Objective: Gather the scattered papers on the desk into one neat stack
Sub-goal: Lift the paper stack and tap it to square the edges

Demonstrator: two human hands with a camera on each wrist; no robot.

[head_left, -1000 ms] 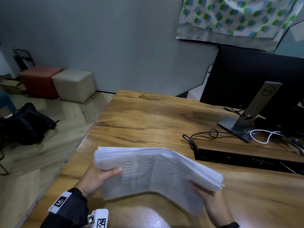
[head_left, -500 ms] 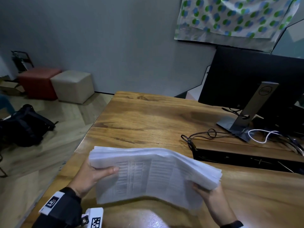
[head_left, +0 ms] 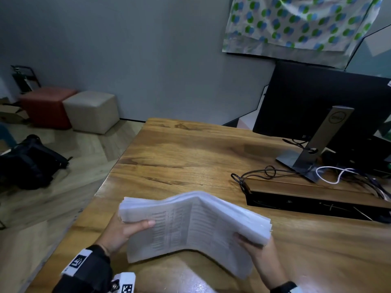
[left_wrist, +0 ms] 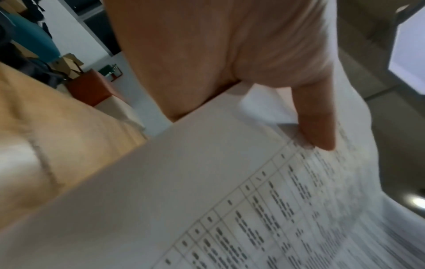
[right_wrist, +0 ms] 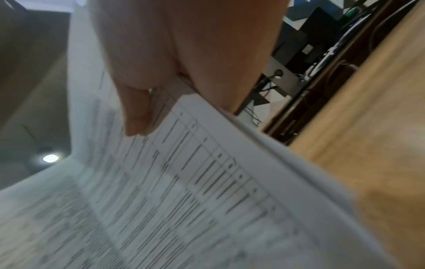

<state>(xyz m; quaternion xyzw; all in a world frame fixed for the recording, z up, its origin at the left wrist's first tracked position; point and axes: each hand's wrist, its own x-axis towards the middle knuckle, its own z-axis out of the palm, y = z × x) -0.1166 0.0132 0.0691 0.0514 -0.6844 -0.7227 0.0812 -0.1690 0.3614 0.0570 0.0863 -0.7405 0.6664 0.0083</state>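
A thick stack of white printed papers (head_left: 196,225) is held up above the wooden desk (head_left: 190,157), bowed into a ridge along its middle. My left hand (head_left: 127,229) grips the stack's left edge, thumb laid over the printed face. My right hand (head_left: 254,244) grips the right edge from below, its fingers mostly hidden under the sheets. In the left wrist view the thumb presses on the papers (left_wrist: 230,200) with their printed tables. The right wrist view shows my thumb on the papers (right_wrist: 184,182) in the same way.
A black monitor (head_left: 317,102) on a grey stand (head_left: 313,149) sits at the desk's right rear. Tangled cables (head_left: 275,172) and a raised wooden cable tray (head_left: 317,197) lie before it. Two cube stools (head_left: 91,111) and a black bag (head_left: 29,161) are on the floor left.
The stack has bowed more sharply in the middle and my hands have shifted slightly; both keep their grip on its edges.
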